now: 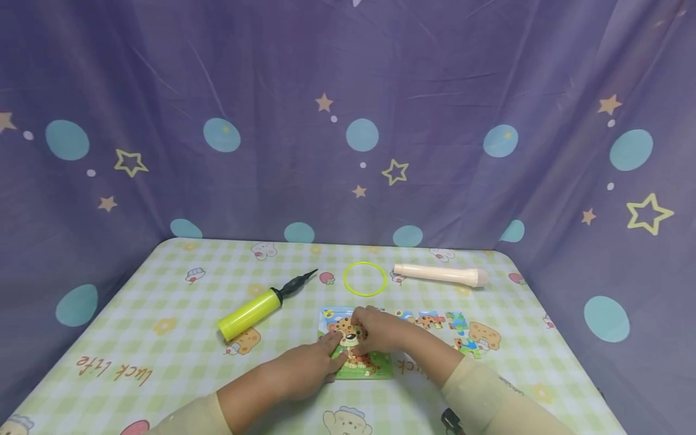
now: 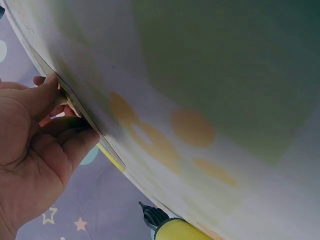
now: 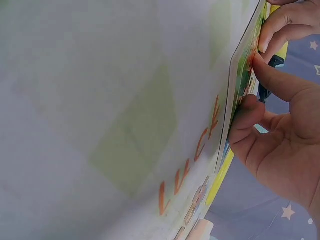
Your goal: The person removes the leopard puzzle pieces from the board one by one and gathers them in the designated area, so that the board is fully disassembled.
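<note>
A jigsaw puzzle (image 1: 375, 370) with a cartoon leopard on grass lies flat on the table in the head view. My left hand (image 1: 307, 368) rests at its left side, fingertips touching the picture. The right hand (image 1: 383, 331) reaches over the upper right part, with thumb and fingers spread apart on the picture and hiding what lies beneath. In the right wrist view, the right hand's thumb and bent fingers (image 3: 247, 120) touch the puzzle near its edge. The left wrist view shows the left hand (image 2: 45, 130) against the board's edge. No loose piece shows between either hand's fingers.
Several loose puzzle pieces (image 1: 429, 320) lie right of the board. Behind it are a yellow ring (image 1: 365, 295) and a pale pink stick-like object (image 1: 440, 274). A yellow hand pump (image 1: 250, 314) with a black nozzle lies on the left. The checked tablecloth (image 1: 179, 362) covers the table.
</note>
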The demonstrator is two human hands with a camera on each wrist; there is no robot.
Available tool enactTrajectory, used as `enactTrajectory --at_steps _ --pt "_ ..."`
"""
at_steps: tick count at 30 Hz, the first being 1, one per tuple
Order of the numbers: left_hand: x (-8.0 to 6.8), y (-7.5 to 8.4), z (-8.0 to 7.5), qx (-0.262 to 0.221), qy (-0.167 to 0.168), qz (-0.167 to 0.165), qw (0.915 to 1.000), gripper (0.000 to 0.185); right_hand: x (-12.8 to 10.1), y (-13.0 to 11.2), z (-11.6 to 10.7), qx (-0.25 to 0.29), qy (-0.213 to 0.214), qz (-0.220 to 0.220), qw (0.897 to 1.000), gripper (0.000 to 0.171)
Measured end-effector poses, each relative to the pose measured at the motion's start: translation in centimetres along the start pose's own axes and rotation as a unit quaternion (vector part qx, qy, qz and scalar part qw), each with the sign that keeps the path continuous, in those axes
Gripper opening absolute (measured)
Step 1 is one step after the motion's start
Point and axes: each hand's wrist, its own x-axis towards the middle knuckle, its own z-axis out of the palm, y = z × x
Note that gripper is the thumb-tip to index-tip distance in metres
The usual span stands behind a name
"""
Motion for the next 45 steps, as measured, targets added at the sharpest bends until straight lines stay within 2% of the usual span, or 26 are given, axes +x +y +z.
enactTrajectory --at_steps 11,18,22,26,29,32,37,45 --pt "0.2 -0.1 -0.3 0.003 -0.011 0.001 0.9999 0.05 0.1 0.2 0.0 0.031 -0.01 -0.001 0.999 0.047" --pt "0.2 -0.1 -0.5 0.008 -0.011 0.002 0.9999 0.051 0.0 0.5 0.0 0.064 0.0 -0.023 0.998 0.052" --pt "0.1 0.1 -0.6 0.006 -0.01 0.004 0.9999 0.05 -0.2 0.9 0.0 0.087 0.013 -0.042 0.995 0.044" --pt "0.1 0.1 -0.7 0.008 -0.008 0.005 0.9999 0.05 -0.4 1.3 -0.1 0.098 0.035 -0.071 0.992 0.03" --pt "0.1 0.0 -0.6 0.012 -0.006 0.007 0.9999 0.05 -0.6 1.5 -0.4 0.117 0.04 -0.085 0.989 0.021" --pt "0.2 -0.1 -0.4 0.013 -0.005 0.007 0.9999 0.05 -0.9 1.7 -1.0 0.162 0.037 -0.083 0.983 0.016" --pt "0.2 0.0 -0.3 0.012 -0.004 0.005 0.9999 0.05 -1.8 2.6 -2.6 0.226 0.046 -0.067 0.971 0.016" --pt "0.0 -0.1 -0.4 0.0 -0.009 0.001 1.0 0.051 -4.0 6.1 -5.0 0.27 0.055 -0.035 0.961 0.021"
